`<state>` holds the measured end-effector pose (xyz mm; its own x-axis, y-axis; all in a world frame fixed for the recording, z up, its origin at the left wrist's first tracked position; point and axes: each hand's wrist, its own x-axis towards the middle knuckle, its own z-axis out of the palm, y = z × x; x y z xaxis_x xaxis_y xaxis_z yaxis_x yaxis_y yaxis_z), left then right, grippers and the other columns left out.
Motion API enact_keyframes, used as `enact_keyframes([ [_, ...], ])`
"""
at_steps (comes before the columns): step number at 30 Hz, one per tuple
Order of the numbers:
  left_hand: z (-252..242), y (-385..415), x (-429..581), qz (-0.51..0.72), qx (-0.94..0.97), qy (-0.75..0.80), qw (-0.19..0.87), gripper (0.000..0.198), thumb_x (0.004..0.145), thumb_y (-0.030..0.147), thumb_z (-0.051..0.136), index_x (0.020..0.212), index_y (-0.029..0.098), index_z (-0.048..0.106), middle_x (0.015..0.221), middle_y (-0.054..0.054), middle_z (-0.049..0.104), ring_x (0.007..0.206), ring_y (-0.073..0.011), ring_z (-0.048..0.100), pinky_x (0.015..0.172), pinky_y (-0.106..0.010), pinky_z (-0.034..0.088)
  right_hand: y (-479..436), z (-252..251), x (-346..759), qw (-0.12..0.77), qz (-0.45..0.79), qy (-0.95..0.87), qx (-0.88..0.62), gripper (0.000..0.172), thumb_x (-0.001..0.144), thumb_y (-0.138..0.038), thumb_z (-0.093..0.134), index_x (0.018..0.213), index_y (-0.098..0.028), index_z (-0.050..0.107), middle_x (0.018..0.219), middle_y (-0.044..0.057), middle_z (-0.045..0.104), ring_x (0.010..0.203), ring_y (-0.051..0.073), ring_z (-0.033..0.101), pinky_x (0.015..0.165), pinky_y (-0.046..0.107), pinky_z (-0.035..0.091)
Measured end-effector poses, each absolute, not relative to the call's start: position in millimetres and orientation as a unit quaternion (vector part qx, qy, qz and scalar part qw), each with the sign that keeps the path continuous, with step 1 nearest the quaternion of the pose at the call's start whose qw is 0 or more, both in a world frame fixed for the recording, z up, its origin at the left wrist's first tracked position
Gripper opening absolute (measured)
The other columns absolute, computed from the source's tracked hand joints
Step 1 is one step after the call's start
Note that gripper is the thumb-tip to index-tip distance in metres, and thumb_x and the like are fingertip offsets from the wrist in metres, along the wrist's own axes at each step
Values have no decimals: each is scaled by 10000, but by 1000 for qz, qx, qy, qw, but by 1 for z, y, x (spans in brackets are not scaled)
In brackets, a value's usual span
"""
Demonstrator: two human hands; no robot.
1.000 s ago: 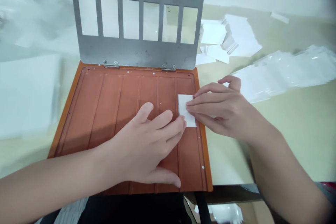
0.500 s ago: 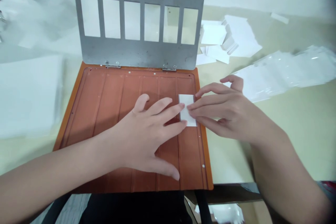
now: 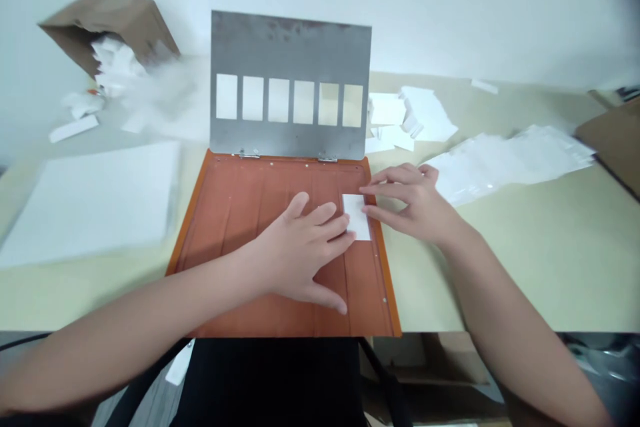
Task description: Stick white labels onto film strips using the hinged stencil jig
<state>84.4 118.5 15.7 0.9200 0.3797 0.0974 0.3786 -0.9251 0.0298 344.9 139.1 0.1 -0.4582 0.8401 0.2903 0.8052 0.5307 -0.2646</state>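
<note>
A person's two bare hands work at a small white card (image 3: 357, 225) on a ridged, rust-orange base plate (image 3: 250, 180). The card lies flat in the plate's rightmost strip, just inside the right rim, roughly midway between the hinged far edge and the near one. The left hand (image 3: 303, 257), palm down and open with its fingers spread, reaches across the plate, two fingertips at the card's left side and the thumb stretched toward the plate's near edge. The right hand (image 3: 413, 203) comes in over the plate's right rim, open and lightly bent, thumb and fingers apart, their tips at the card's right side; how firmly either hand presses cannot be told.

Rising from the plate's far edge on two hinges (image 3: 250, 155) is a grey metal cover (image 3: 290, 50) cut with six rectangular windows. Beyond the plate's far right corner sit loose white cards (image 3: 427, 113), and to its right a spread of clear plastic sleeves (image 3: 505, 163). White sheets (image 3: 95, 203) lie left of the plate; past its far left corner, a cardboard box (image 3: 110, 13) tips on its side, white scraps (image 3: 115, 67) at its mouth.
</note>
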Motion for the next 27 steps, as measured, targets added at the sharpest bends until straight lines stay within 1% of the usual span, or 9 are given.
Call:
enact_keyframes([
  [5, 11, 115, 84, 62, 982, 174, -35, 907, 809, 840, 348, 1316, 122, 574, 1285, -171, 622, 1101, -305, 473, 919, -450, 280, 136, -2, 335, 172, 71, -846, -500, 269, 917, -477, 568, 896, -242, 697, 1059, 45, 687, 964, 235, 576, 829, 416, 246],
  [9, 4, 114, 83, 88, 982, 158, -59, 874, 833, 825, 320, 1287, 133, 601, 1244, -173, 641, 1102, -312, 477, 892, -441, 290, 136, -6, 329, 175, 56, -832, -523, 305, 908, -517, 555, 1010, -253, 667, 1104, 66, 672, 979, 254, 570, 828, 422, 266],
  [10, 2, 115, 83, 100, 981, 154, -63, 858, 842, 817, 311, 1265, 134, 614, 1224, -171, 650, 1090, -309, 484, 889, -441, 288, 136, -8, 328, 177, 49, -834, -521, 315, 909, -524, 546, 1010, -251, 668, 1096, 72, 675, 980, 258, 570, 824, 423, 269],
  [13, 0, 116, 83, 112, 980, 148, -70, 806, 869, 784, 308, 1220, 137, 634, 1181, -164, 665, 1071, -304, 499, 877, -440, 290, 136, -10, 324, 184, 40, -835, -517, 342, 928, -526, 492, 921, -240, 678, 1054, 75, 690, 961, 259, 575, 806, 417, 281],
  [18, -2, 118, 82, 113, 981, 129, -85, 825, 851, 798, 340, 1203, 110, 629, 1147, -165, 662, 1062, -318, 501, 859, -450, 311, 135, -10, 315, 198, 54, -813, -545, 368, 909, -554, 498, 845, -225, 648, 1003, 81, 702, 941, 275, 588, 814, 443, 303],
  [21, -5, 118, 81, 105, 983, 127, -85, 842, 861, 793, 315, 1221, 95, 618, 1175, -182, 647, 1046, -312, 499, 856, -458, 318, 132, -8, 310, 235, 102, -784, -565, 363, 881, -582, 528, 859, -230, 613, 928, 57, 701, 908, 263, 604, 851, 470, 347],
  [23, -6, 118, 80, 102, 983, 133, -76, 836, 875, 781, 292, 1263, 107, 598, 1236, -188, 628, 1042, -306, 495, 871, -469, 318, 129, -7, 312, 277, 167, -765, -557, 359, 878, -583, 531, 897, -233, 610, 880, 45, 696, 837, 233, 615, 823, 431, 408],
  [25, 0, 117, 79, 104, 984, 132, -61, 792, 892, 757, 292, 1345, 161, 550, 1347, -168, 578, 1080, -306, 488, 898, -479, 319, 129, -8, 319, 324, 213, -743, -545, 388, 871, -596, 528, 947, -229, 632, 867, 52, 696, 774, 216, 612, 744, 382, 454],
  [27, 13, 117, 75, 104, 984, 138, -46, 730, 903, 732, 327, 1415, 238, 492, 1463, -132, 495, 1164, -318, 468, 929, -489, 323, 130, -12, 334, 359, 185, -716, -569, 447, 857, -628, 521, 975, -225, 673, 869, 69, 704, 739, 221, 603, 698, 378, 457],
])
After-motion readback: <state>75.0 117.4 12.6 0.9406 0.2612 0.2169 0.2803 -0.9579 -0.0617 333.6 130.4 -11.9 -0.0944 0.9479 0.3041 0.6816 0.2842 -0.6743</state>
